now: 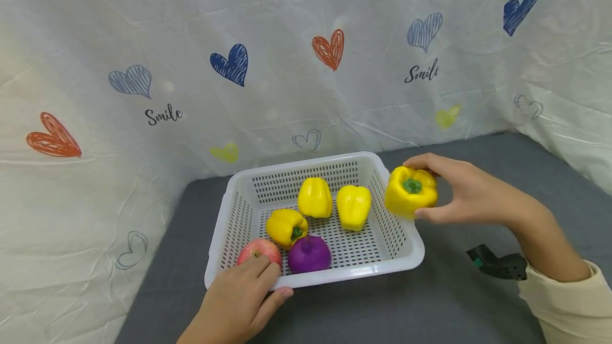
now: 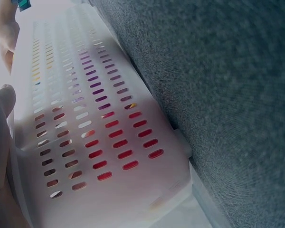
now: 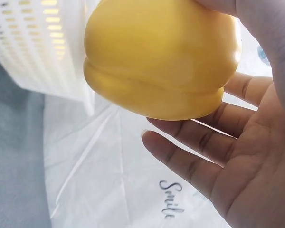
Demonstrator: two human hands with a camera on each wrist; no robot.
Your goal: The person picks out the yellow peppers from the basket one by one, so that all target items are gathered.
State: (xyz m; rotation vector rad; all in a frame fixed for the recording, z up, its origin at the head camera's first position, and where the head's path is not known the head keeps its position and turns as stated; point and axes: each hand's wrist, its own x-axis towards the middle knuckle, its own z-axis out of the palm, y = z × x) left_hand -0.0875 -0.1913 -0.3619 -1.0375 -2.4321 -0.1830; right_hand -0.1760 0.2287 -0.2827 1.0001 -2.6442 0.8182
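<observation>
A yellow bell pepper with a green stem is held between the thumb and fingers of my right hand, at the right rim of a white plastic basket. In the right wrist view the bell pepper shows its smooth side. My left hand grips the basket's front left rim, fingers over the edge and thumb outside. Inside the basket lie three more yellow bell peppers, a red apple beside the left fingers, and a round purple item, perhaps an onion.
The basket stands on a dark grey tablecloth. Behind and beside it hangs a pale curtain printed with hearts and the word "Smile". A black wrist device sits by the right sleeve.
</observation>
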